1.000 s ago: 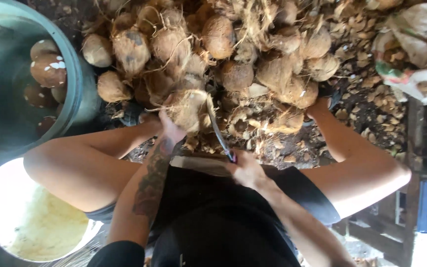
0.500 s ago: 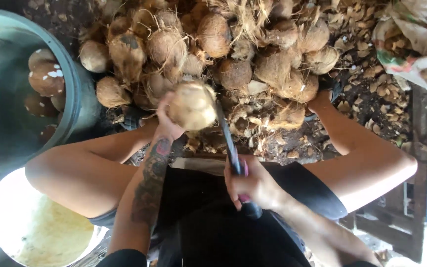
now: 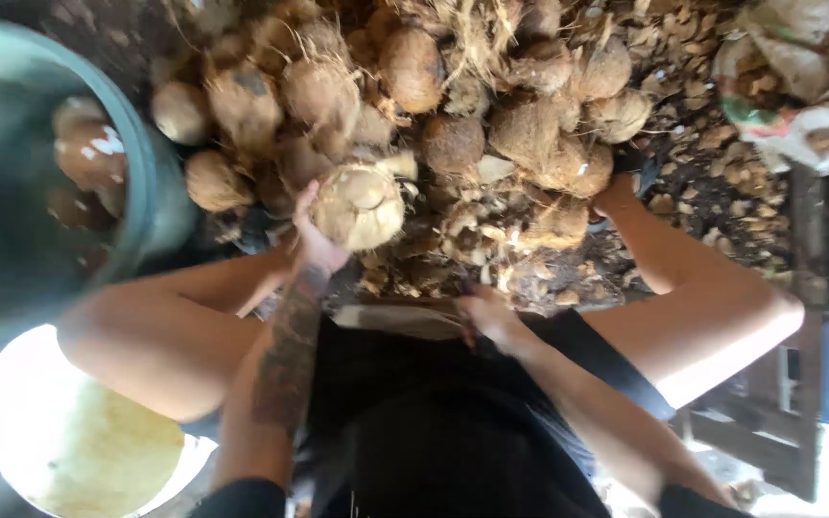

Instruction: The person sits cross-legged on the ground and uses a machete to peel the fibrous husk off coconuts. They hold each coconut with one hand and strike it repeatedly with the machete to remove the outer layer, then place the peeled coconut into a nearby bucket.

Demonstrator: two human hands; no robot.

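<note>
My left hand (image 3: 311, 240) holds a husked, pale brown coconut (image 3: 359, 203) up in front of me, its trimmed end facing the camera. My right hand (image 3: 487, 319) grips the handle of a broad knife (image 3: 397, 319); the blade lies flat and points left, low over my lap, below the coconut. Both forearms reach out over my bare knees. The image is blurred by motion.
A heap of husked coconuts (image 3: 453, 105) with loose fibre and husk chips covers the ground ahead. A teal tub (image 3: 151, 192) at the left holds several coconuts. A white bowl (image 3: 69, 441) sits at lower left. Sacks (image 3: 808, 86) lie at the upper right.
The knife has swung from pointing up beside the coconut down to lying flat over my lap. My left hand still holds the coconut, shifted slightly.
</note>
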